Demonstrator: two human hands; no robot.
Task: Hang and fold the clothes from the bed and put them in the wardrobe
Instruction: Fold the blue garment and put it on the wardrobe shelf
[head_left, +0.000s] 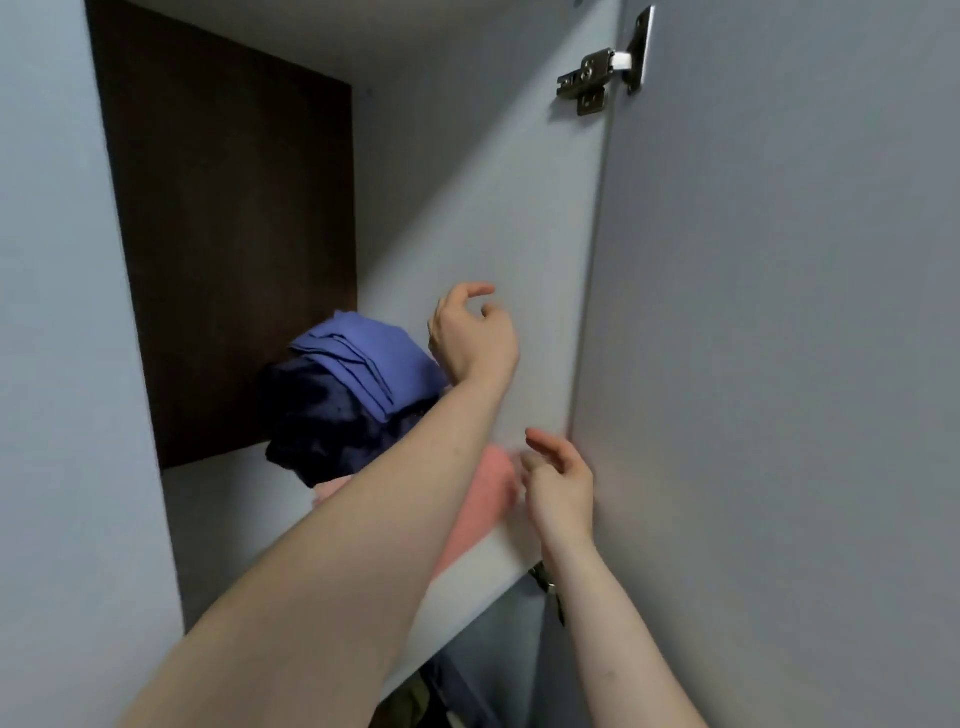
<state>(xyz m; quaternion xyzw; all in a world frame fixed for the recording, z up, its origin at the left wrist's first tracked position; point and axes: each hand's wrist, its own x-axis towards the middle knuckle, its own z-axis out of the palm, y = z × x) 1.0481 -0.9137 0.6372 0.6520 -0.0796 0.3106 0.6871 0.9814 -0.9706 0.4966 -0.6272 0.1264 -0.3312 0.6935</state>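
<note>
The one camera is sitting on the person's head and is looking forward and a little up into a wardrobe (467, 182), very near it, so the shelf (218, 499) with the pile of folded clothes (353, 395) is filling the middle and the open door (779, 364) with its metal hinge (602, 78) is taking up the whole right side. Both bare arms are coming up from the near bottom edge toward the far shelf, with the left hand (470, 332) farther in beside the clothes and the right hand (561, 478) nearer, just by the door edge. It is the only view, and its wide lens is bending the straight edges at the sides.
</note>
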